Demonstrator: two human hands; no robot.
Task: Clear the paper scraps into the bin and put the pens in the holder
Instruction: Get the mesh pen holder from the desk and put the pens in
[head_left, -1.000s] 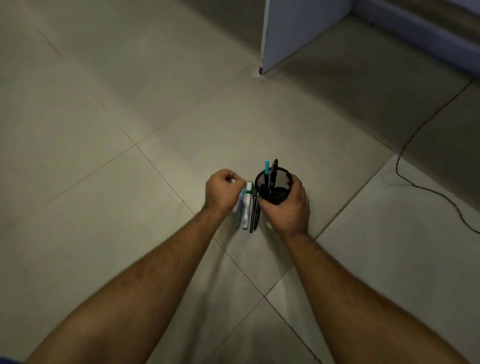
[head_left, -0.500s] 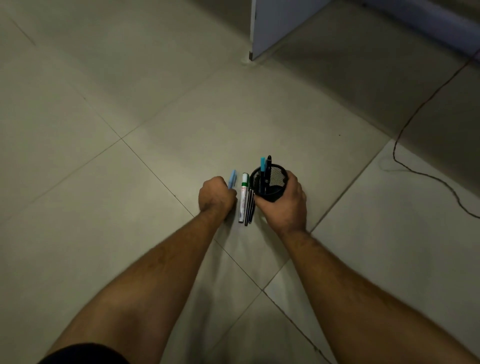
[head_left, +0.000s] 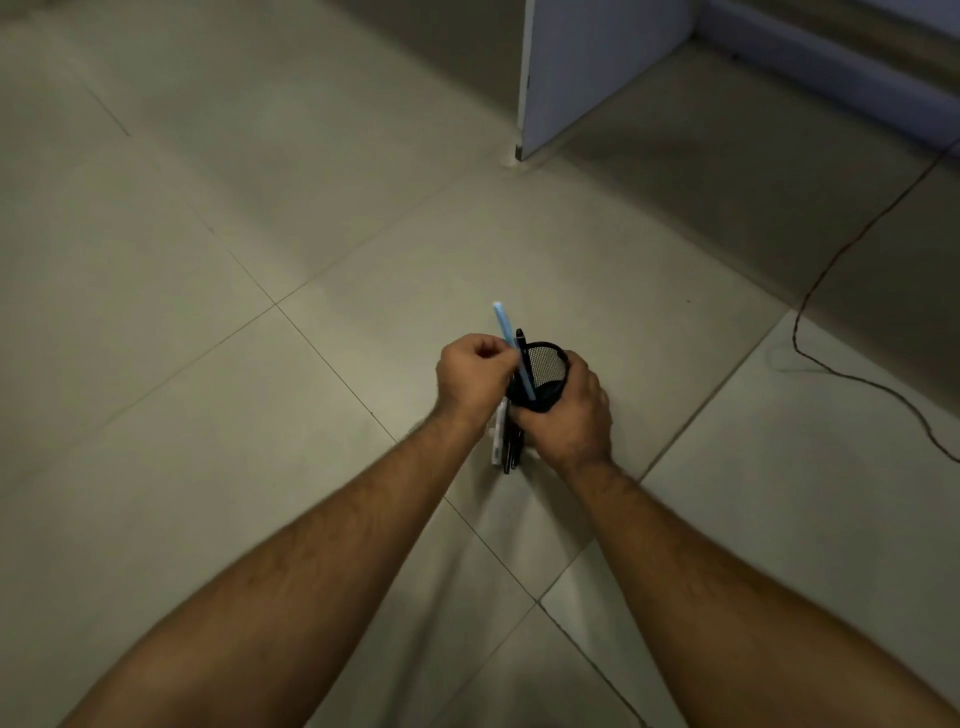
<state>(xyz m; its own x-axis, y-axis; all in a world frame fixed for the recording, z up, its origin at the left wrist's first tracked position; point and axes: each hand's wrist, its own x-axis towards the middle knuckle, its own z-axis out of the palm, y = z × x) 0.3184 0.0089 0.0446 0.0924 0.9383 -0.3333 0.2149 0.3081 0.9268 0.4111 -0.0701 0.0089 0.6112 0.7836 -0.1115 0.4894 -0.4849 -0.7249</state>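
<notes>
Now blue pen (head_left: 511, 345) lifted, tip inside holder (head_left: 549, 364)

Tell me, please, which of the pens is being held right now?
The light blue pen, pinched by the left hand, its tip inside the mesh holder. The others lie on the floor or stand in the holder.

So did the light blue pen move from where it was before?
Yes. The light blue pen lay on the floor left of the white marker; now the left hand holds it up, its lower end inside the black mesh holder.
</notes>
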